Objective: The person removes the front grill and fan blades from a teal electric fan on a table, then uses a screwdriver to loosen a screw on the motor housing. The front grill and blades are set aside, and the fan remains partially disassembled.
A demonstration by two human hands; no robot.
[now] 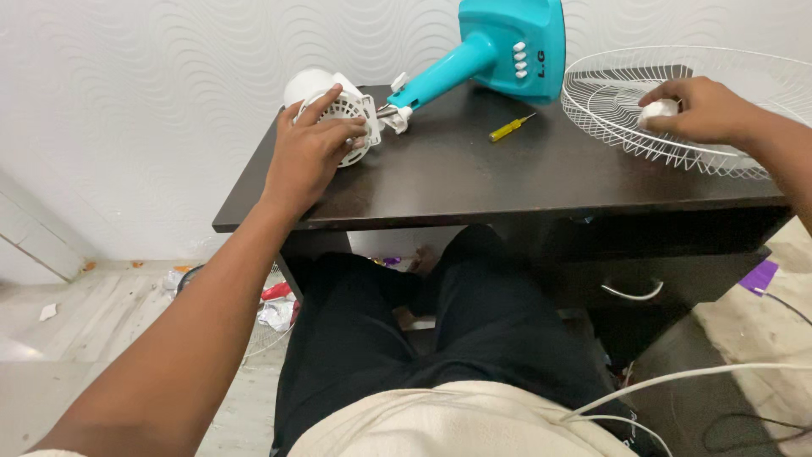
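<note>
On the left of the dark table [474,182], the left hand [309,152] grasps the white fan motor housing [338,101] (fingers spread over its vented face). Just right of it, the teal fan stand [499,46] lies tipped over, joined to the housing. A yellow screwdriver [510,128] lies near the middle. At the right edge, the right hand [706,110] closes on a small white cap [658,110] at the centre of the white wire fan guard [609,97].

no packages, labels, signs, screens visible
</note>
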